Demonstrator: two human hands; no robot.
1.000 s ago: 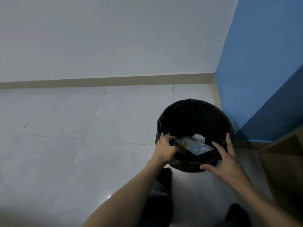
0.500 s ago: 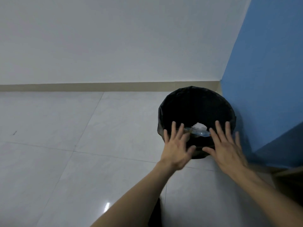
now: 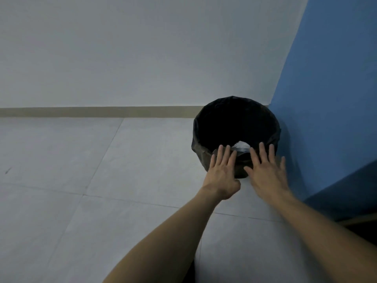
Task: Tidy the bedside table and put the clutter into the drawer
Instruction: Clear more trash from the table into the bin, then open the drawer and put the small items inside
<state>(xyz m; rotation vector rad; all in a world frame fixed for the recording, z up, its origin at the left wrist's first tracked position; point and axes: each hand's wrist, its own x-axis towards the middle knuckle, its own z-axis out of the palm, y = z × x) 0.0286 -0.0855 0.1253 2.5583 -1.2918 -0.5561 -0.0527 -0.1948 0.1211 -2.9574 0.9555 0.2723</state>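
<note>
A round waste bin (image 3: pixel 234 111) lined with a black bag stands on the floor in the corner, against the blue wall. A bit of white and clear rubbish (image 3: pixel 241 146) shows inside, near its front rim. My left hand (image 3: pixel 222 170) and my right hand (image 3: pixel 265 168) are stretched out side by side in front of the bin, fingers straight and spread, holding nothing. Their fingertips overlap the bin's front wall; whether they touch it is unclear. The bedside table and drawer are out of view.
Pale tiled floor (image 3: pixel 81 180) spreads to the left and front. A white wall with a beige skirting board (image 3: pixel 91 111) runs behind. The blue wall (image 3: pixel 336 99) closes the right side, with a dark edge of furniture (image 3: pixel 363 223) at lower right.
My left hand let go of a packet that it held over the bin; the packet now lies inside. Both hands opened flat, and the bin now sits farther back in the corner.
</note>
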